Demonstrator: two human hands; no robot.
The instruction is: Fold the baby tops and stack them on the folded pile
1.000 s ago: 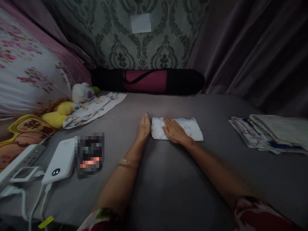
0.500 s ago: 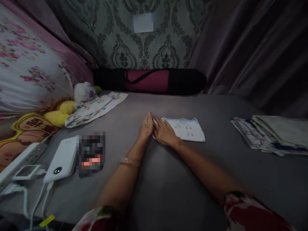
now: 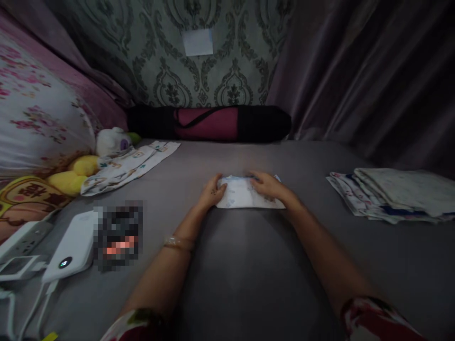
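Note:
A folded white cloth (image 3: 236,193) with a pale blue upper edge and small faint prints lies flat on the grey bed sheet in the middle. At its left end rests my left hand (image 3: 213,191), fingers stretched forward along the edge and thumb apart on the cloth. Over the right half lies my right hand (image 3: 268,185), slightly smeared by motion, with fingers extended and apart. It covers part of the cloth's right side. Neither hand shows a clear grip on the fabric.
Right of the hands lies a stack of folded cloths (image 3: 405,194). On the left are a patterned cloth (image 3: 124,168), plush toys (image 3: 67,182), a white power bank (image 3: 73,246) with cables, a power strip (image 3: 26,241) and a blurred-out item (image 3: 119,237). A long black-and-maroon bag (image 3: 208,124) lies along the wall.
My right hand has moved from the cloth's left end, beside my left hand, across to its right half. My left hand stays at the left edge, its thumb now apart. The view has shifted slightly.

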